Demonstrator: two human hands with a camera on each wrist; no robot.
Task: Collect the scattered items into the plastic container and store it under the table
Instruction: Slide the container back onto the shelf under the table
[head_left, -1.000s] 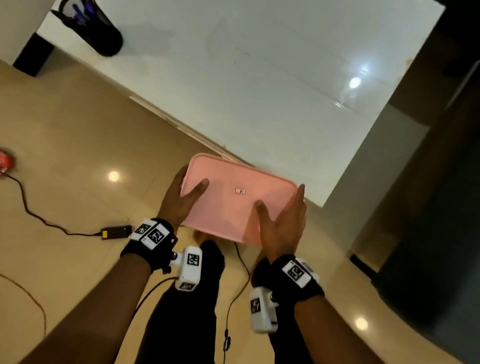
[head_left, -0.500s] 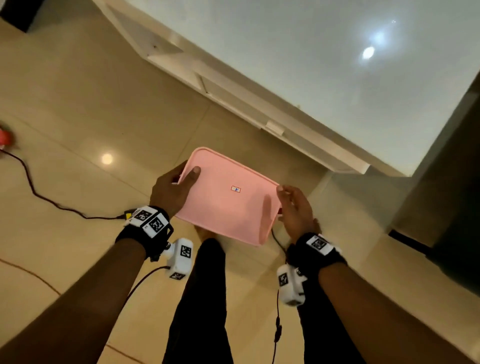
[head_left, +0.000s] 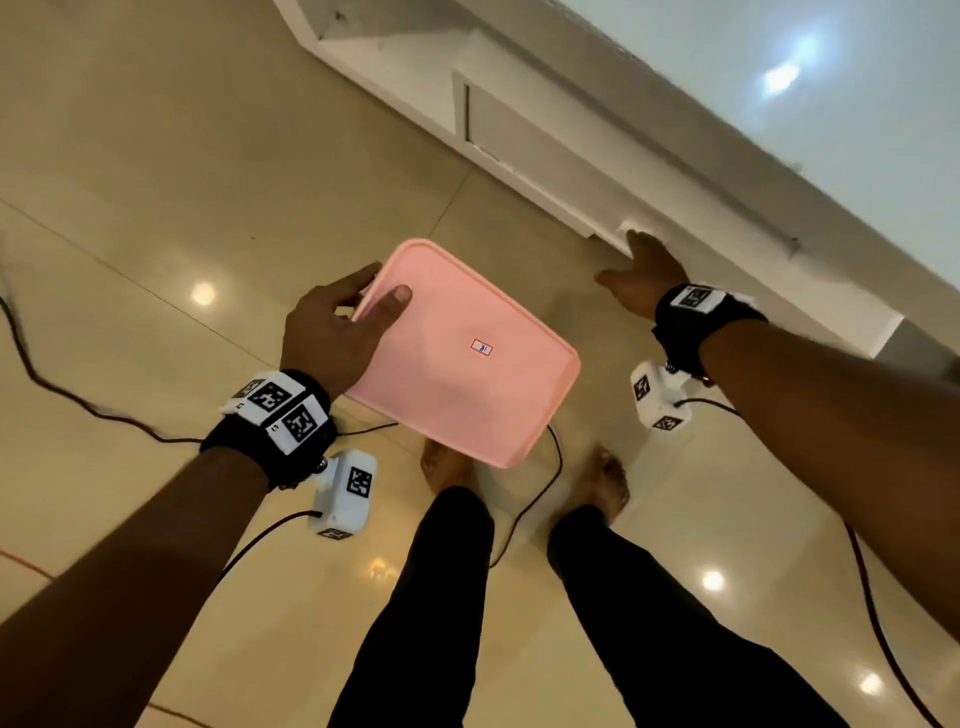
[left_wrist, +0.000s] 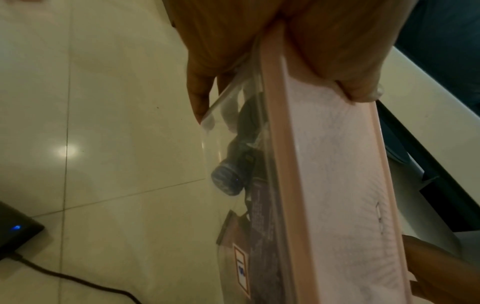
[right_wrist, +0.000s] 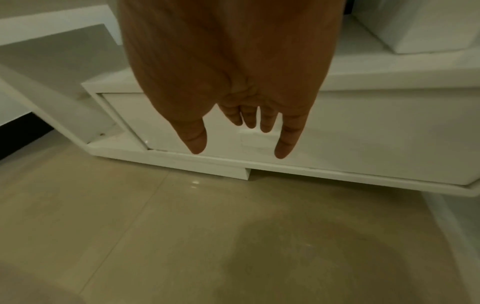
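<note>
The plastic container (head_left: 457, 353) has a pink lid (left_wrist: 335, 185) and a clear body, held above the floor in front of my legs. My left hand (head_left: 337, 322) grips its left end, thumb on the lid and fingers underneath. Through the clear wall, the left wrist view shows dark items (left_wrist: 233, 176) inside. My right hand (head_left: 641, 273) is off the container, fingers straight, reaching toward a white drawer front (right_wrist: 350, 139) in the low base under the table (head_left: 857, 88). The small white handle (right_wrist: 255, 137) sits just beyond the fingertips (right_wrist: 284, 150); contact cannot be told.
Beige glossy floor tiles (head_left: 182, 182) lie all around. A black cable (head_left: 78, 405) runs across the floor at left, and another cable (head_left: 545, 478) trails between my bare feet. A black adapter with a blue light (left_wrist: 15, 232) lies on the floor.
My right hand has let go of the container's right end and moved up-right toward the white drawer. The left hand alone now holds the container. The view has dropped lower toward the table base.
</note>
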